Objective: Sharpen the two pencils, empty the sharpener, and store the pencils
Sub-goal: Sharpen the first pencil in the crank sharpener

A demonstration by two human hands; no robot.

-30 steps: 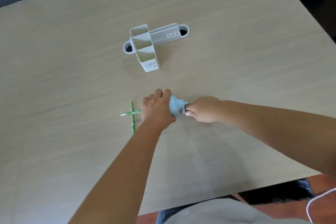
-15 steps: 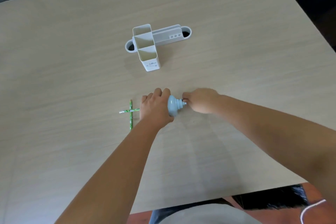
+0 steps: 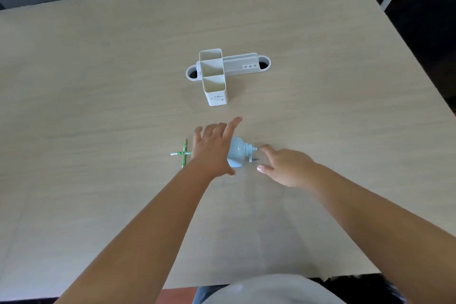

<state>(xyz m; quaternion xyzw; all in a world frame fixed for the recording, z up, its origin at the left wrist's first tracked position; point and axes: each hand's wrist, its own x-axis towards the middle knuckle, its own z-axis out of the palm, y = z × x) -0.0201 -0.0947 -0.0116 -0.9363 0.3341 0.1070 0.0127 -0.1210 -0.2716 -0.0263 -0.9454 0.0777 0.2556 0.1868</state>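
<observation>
A light blue crank sharpener (image 3: 237, 154) lies on the table with its handle end pointing right. My left hand (image 3: 212, 148) hovers over its left side, fingers spread, holding nothing. My right hand (image 3: 283, 166) is just right of the handle, fingers apart and off it. Two green patterned pencils (image 3: 183, 153) lie crossed on the table left of my left hand; part of the horizontal one is hidden under that hand. The white desk organiser (image 3: 214, 76), with upright compartments, stands farther back.
The organiser's long low tray (image 3: 243, 66) runs sideways behind the compartments. The light wooden table (image 3: 98, 106) ends near my body at the bottom and slants away on the right. Dark chair or frame legs stand beyond the far edge.
Both hands have let go of the sharpener: the left hand opened and lifted its fingers, and the right hand drew back from the handle. The view has tilted up.
</observation>
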